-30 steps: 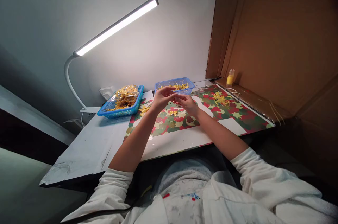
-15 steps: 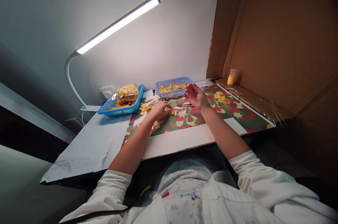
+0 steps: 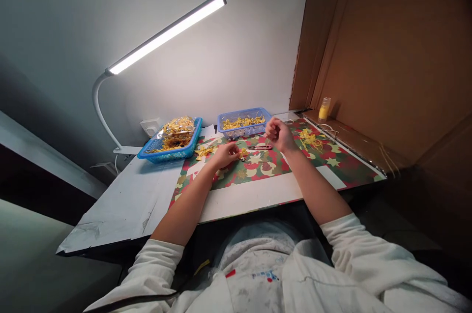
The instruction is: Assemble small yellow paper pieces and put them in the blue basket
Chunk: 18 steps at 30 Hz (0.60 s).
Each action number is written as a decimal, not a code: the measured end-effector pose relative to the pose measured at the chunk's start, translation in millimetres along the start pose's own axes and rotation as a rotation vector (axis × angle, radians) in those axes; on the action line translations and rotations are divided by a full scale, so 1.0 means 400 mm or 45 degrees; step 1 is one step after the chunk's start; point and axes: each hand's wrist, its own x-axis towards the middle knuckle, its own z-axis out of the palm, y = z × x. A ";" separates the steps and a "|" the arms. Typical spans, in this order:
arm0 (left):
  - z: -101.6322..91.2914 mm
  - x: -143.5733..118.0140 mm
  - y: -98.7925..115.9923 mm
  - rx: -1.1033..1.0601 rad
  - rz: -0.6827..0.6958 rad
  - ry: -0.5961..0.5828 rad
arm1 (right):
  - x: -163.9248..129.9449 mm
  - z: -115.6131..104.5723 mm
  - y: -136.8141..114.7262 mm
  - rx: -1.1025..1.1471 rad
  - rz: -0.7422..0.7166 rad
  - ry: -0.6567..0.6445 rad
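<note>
My left hand (image 3: 224,154) rests on the red-and-green patterned mat (image 3: 295,165), its fingers curled and pinching a small yellow piece (image 3: 242,155) that lies there. My right hand (image 3: 279,134) is held a little above the mat, to the right of the left hand, with its fingers closed in a loose fist. Nothing shows inside it, and anything thin would be too small to see. A small tool with red handles (image 3: 260,147) lies on the mat between the two hands.
Two blue baskets of yellow pieces stand at the back: a larger one (image 3: 170,155) on the left and a smaller one (image 3: 241,130) behind my hands. A tangle of yellow thread (image 3: 309,139), a yellow bottle (image 3: 323,108), a desk lamp (image 3: 167,33) and a cardboard wall (image 3: 387,57) surround the mat.
My hands were joined above the mat, then parted. The left went down to the yellow piece. The right moved right and closed from spread fingers into a fist.
</note>
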 end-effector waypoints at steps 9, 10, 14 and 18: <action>0.001 -0.004 0.004 -0.712 -0.093 0.126 | -0.001 0.034 0.171 -0.853 0.052 -0.054; 0.002 -0.004 0.007 -0.770 -0.094 0.121 | -0.002 0.032 0.179 -0.871 0.077 -0.082; 0.006 -0.009 0.016 -0.887 -0.130 0.137 | -0.001 0.020 0.196 -0.842 0.133 -0.125; 0.008 -0.014 0.022 -0.890 -0.174 0.065 | -0.001 0.017 0.202 -0.865 0.067 -0.112</action>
